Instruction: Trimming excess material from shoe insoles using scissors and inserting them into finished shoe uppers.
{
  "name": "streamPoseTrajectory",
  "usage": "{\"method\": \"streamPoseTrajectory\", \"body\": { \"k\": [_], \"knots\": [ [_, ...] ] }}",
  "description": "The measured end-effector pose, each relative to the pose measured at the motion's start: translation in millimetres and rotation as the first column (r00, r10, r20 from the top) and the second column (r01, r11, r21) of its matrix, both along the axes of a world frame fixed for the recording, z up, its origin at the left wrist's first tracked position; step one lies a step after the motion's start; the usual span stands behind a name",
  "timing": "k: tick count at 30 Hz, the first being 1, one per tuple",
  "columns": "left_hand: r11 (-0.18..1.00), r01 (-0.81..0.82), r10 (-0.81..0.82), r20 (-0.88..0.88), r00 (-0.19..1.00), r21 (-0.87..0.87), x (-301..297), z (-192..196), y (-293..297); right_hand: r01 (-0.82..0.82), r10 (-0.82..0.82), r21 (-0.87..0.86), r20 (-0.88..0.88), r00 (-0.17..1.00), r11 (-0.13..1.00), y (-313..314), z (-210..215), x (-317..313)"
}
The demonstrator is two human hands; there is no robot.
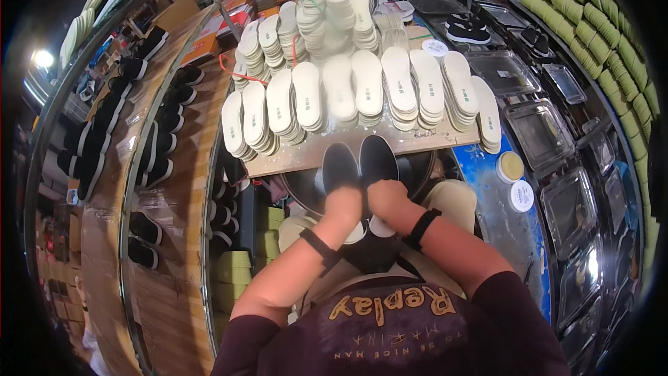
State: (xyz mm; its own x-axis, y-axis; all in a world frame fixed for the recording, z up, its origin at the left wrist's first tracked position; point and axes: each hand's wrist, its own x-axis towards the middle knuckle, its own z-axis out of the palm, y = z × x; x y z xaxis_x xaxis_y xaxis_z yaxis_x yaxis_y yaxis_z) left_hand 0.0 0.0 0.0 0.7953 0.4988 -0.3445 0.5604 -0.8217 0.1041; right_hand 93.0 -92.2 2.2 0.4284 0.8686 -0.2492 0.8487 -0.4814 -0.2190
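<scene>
Two black slip-on shoes lie side by side in front of me, toes pointing away: a left shoe (339,165) and a right shoe (379,158). My left hand (344,203) reaches into the opening of the left shoe, and its fingers are hidden there. At the right shoe's opening is my right hand (387,196), its knuckles bent and its fingertips out of sight. Pale rounded ends (356,233) show under my wrists; whether they are insoles or shoe soles I cannot tell. Beyond the toes, stacks of cream insoles (367,83) stand in rows on a board (299,161).
To the left, a rack (125,223) holds several black shoes (145,228). A blue-edged bench (497,216) at my right carries two round tubs (520,196). Clear plastic trays (539,132) and green bundled pieces (591,21) line the far right.
</scene>
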Motion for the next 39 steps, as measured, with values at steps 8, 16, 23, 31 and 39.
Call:
{"method": "streamPoseTrajectory", "body": {
  "k": [8, 16, 23, 31, 39],
  "knots": [
    [0.973, 0.098, -0.154, 0.274, 0.949, 0.207, 4, -51, 15, -0.022, -0.011, 0.241, 0.134, 0.991, 0.970, 8, -49, 7],
    [0.991, 0.012, -0.048, 0.273, 0.961, 0.132, 5, -53, 20, 0.071, -0.070, 0.260, -0.014, 0.997, 0.963, 7, -44, 11],
    [0.948, 0.212, -0.279, 0.300, 0.912, 0.236, -27, -42, 9, 0.243, -0.194, 0.051, -0.451, 0.871, 0.969, -13, -5, -5],
    [0.964, 0.243, -0.236, 0.076, 0.969, -0.107, -42, 6, -11, -0.151, 0.159, 0.092, -0.091, 0.983, 0.984, -36, -20, -27],
    [0.922, 0.281, -0.194, 0.311, 0.931, -0.267, -32, 12, -43, -0.273, 0.286, 0.342, 0.014, 0.958, 0.899, -72, 16, -19]
  ]
}}
